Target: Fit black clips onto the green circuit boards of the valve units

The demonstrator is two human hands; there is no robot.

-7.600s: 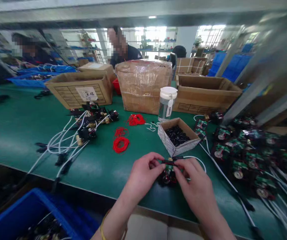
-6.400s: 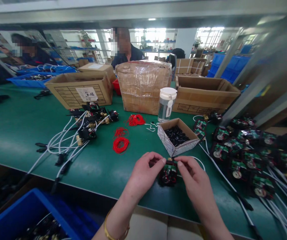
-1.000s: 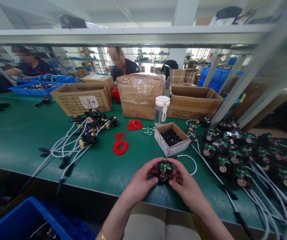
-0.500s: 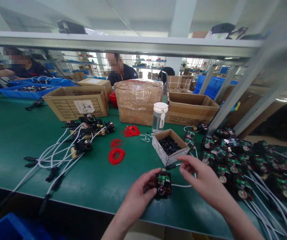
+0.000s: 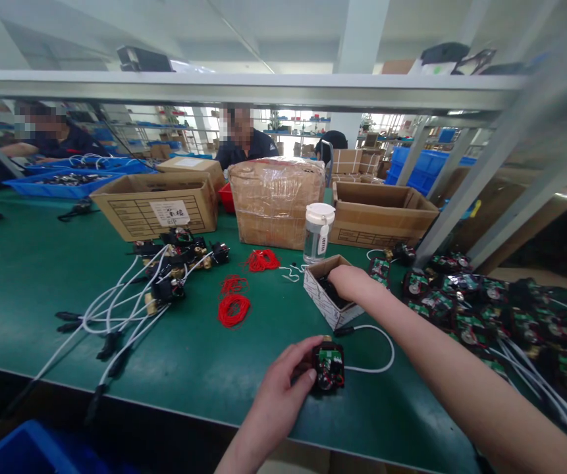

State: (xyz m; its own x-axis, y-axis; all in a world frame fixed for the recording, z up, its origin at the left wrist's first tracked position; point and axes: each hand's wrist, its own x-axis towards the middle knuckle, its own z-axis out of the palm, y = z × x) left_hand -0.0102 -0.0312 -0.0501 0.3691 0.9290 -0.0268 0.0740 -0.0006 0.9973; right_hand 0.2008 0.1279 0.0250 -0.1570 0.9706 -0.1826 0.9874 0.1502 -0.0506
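My left hand [image 5: 286,385] grips the left side of a black device with an exposed green circuit board [image 5: 330,366], thumb and fingers on its edges, near the front of the bench. From the device a white cable [image 5: 390,349] loops right and back to a black plug [image 5: 344,332]. My right hand [image 5: 352,283] reaches into a small cardboard box [image 5: 325,308] of small black parts [image 5: 328,287]. Its fingertips are hidden inside, so what they touch does not show.
Bundles of red wire [image 5: 234,309] lie left of the box. A lidded clear bottle [image 5: 318,234] stands behind it. Similar open devices [image 5: 471,326] crowd the right; finished-looking black units [image 5: 167,289] with white cables lie left. Cartons [image 5: 278,204] line the back. Two people sit beyond.
My right hand has moved from beside the small box, above the white cable, into the box among the black parts. My left hand still holds the device in about the same place.
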